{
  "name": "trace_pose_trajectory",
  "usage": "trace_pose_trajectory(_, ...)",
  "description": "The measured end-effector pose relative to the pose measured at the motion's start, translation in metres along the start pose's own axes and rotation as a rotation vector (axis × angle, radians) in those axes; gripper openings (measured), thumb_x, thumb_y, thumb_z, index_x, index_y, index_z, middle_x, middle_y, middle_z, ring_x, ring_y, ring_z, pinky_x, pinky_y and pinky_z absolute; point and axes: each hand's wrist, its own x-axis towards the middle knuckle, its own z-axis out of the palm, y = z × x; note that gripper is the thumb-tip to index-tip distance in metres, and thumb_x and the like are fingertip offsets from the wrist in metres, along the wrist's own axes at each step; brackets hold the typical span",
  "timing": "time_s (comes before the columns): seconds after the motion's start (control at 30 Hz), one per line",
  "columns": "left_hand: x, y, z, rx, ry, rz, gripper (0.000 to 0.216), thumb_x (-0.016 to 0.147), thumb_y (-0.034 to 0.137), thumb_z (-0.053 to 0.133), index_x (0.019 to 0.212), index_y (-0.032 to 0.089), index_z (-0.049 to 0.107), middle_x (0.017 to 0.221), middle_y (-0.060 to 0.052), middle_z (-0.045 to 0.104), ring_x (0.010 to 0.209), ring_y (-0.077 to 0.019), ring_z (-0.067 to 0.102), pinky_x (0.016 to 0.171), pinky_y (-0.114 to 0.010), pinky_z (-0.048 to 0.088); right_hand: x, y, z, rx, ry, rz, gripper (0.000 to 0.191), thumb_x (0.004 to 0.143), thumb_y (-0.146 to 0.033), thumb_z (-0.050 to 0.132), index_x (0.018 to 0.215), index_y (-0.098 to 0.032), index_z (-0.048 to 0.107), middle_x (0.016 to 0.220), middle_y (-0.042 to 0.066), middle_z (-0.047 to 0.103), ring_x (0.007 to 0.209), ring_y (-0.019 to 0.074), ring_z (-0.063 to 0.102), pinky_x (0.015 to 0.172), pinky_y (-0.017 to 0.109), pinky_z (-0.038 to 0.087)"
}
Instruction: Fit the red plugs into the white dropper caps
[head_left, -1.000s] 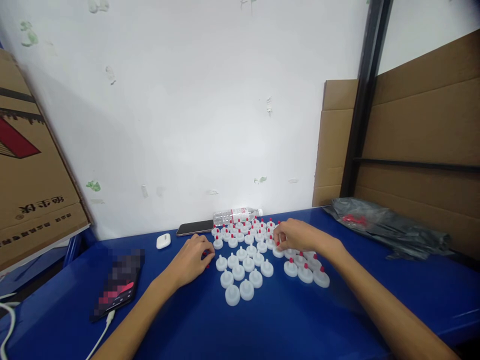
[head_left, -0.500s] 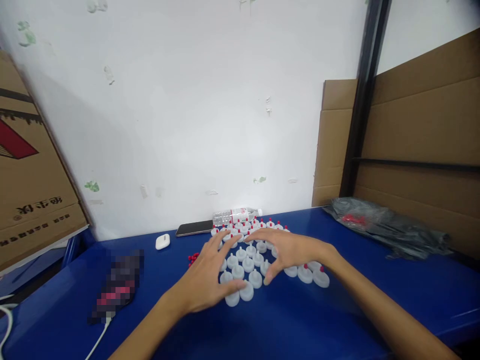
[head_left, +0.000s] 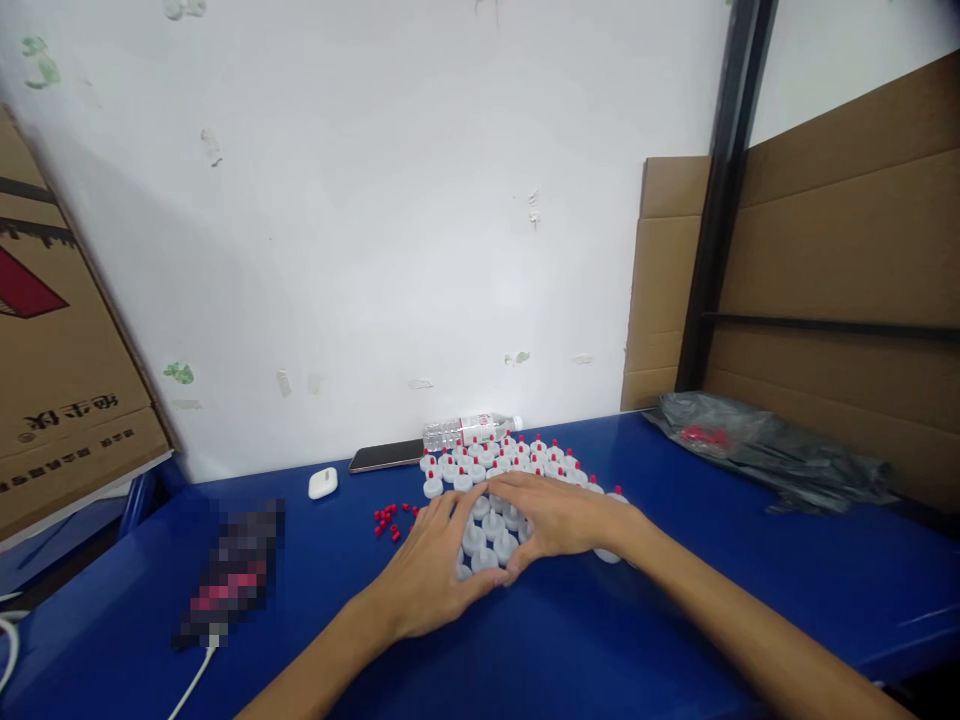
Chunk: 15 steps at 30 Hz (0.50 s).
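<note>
My left hand [head_left: 429, 572] and my right hand [head_left: 559, 517] curve around a cluster of white plastic nozzle caps [head_left: 485, 558] that have no red tips. Both hands have their fingers stretched out, with thumb tips and fingertips nearly meeting to form a ring. The hands touch the outer caps or lie right beside them; neither grips a single one. Beyond my fingers stand several white caps with red tips [head_left: 463, 482], some partly hidden by my right hand. Loose small red tips [head_left: 386, 519] are scattered left of my left hand.
A clear plastic bottle [head_left: 472, 431] lies by the wall, beside a dark phone [head_left: 386, 456] and a white earphone case [head_left: 323, 483]. At left rests a blurred-out dark item [head_left: 232, 570] with a white cable. A grey plastic bag [head_left: 772, 450] lies at right on the blue table [head_left: 645, 650].
My hands have moved closer together and drawn the untipped white caps into a tighter cluster. More loose red tips show to the left of my left hand.
</note>
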Motion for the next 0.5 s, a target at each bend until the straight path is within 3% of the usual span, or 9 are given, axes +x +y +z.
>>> trace_pose_trajectory(0.13, 0.000, -0.009, -0.003, 0.006, -0.020, 0.014, 0.082, 0.084, 0.053, 0.065, 0.153, 0.034, 0.023, 0.141, -0.010, 0.046, 0.127, -0.0318, 0.045, 0.108, -0.055, 0.038, 0.001, 0.000, 0.003, 0.025, 0.017, -0.020, 0.091, 0.073, -0.061, 0.074, 0.147, -0.019, 0.041, 0.143, 0.014, 0.050, 0.130, 0.0296, 0.048, 0.109, 0.040, 0.038)
trace_pose_trajectory(0.33, 0.001, -0.012, -0.011, 0.039, -0.019, 0.032, 0.088, 0.080, 0.055, 0.068, 0.153, 0.034, 0.023, 0.147, -0.010, 0.039, 0.135, -0.0325, 0.038, 0.112, -0.055, 0.035, -0.003, 0.000, -0.005, -0.011, 0.038, 0.028, 0.099, 0.070, -0.065, 0.074, 0.150, -0.020, 0.037, 0.152, 0.015, 0.039, 0.139, 0.0332, 0.036, 0.114, 0.044, 0.030)
trace_pose_trajectory(0.43, 0.000, -0.007, -0.011, 0.056, 0.011, 0.015, 0.087, 0.079, 0.059, 0.068, 0.152, 0.036, 0.026, 0.148, -0.009, 0.038, 0.136, -0.0339, 0.037, 0.111, -0.057, 0.035, -0.007, -0.002, -0.021, -0.081, 0.103, 0.089, 0.091, 0.071, -0.067, 0.072, 0.145, -0.023, 0.045, 0.142, 0.015, 0.050, 0.130, 0.0341, 0.046, 0.106, 0.045, 0.037)
trace_pose_trajectory(0.5, 0.000, -0.005, -0.008, 0.065, 0.017, -0.002, 0.088, 0.077, 0.063, 0.068, 0.151, 0.036, 0.028, 0.148, -0.010, 0.037, 0.136, -0.0362, 0.036, 0.110, -0.060, 0.035, -0.009, -0.005, -0.030, -0.121, 0.100, 0.133, 0.081, 0.072, -0.068, 0.070, 0.139, -0.024, 0.053, 0.123, 0.012, 0.064, 0.114, 0.0325, 0.057, 0.097, 0.044, 0.042)
